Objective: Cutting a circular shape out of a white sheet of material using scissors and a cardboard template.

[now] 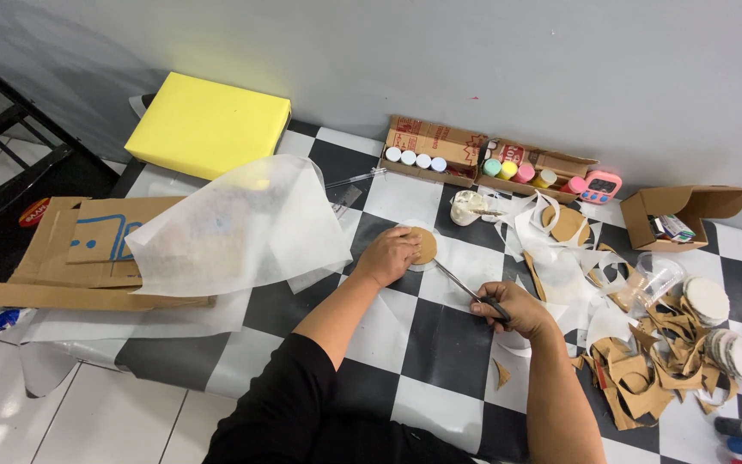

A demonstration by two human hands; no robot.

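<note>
My left hand (389, 255) presses flat on a round brown cardboard disc (425, 245) that lies on white paper on the black-and-white checkered table (440, 344). My right hand (515, 309) grips the handles of a pair of scissors (461, 285). The thin blades point up and to the left, toward the edge of the disc.
A large sheet of white paper (242, 228) covers flattened cardboard (70, 253) at the left, behind it a yellow block (208, 125). Two boxes of paint bottles (483, 163), a pink timer (601, 186) and an open box (680, 215) line the back. Cardboard scraps (646, 365) and white discs (736, 352) pile at the right.
</note>
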